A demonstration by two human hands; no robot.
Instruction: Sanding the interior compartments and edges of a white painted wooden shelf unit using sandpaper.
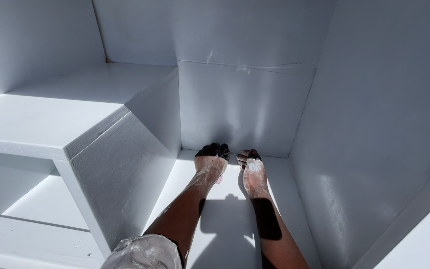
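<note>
Hands reach deep into a white-painted compartment, seen from above along two bare forearms. The left hand (211, 158) and the right hand (251, 164) sit just beside each other at the far end of the compartment floor (225, 219), where it meets the back panel (240, 109). Both hands are curled into loose fists with the knuckles toward the panel; the fingertips are in shadow, and a thin pale thing seems to run between the two hands, too small to make out, so whether either hand is grasping anything cannot be told. Both hands are dusted with white powder or paint. A white-smeared sleeve (143, 253) is rolled up on the left arm near the bottom edge. The right side wall (374, 124) rises steeply beside the right arm. To the left stands a stepped white shelf block (75, 114), its top lit by bright sun, with a lower open shelf (31, 234) beneath it. A faint horizontal seam (247, 66) crosses the back panel above the hands. Hard shadows from the arms fall on the floor between them.
</note>
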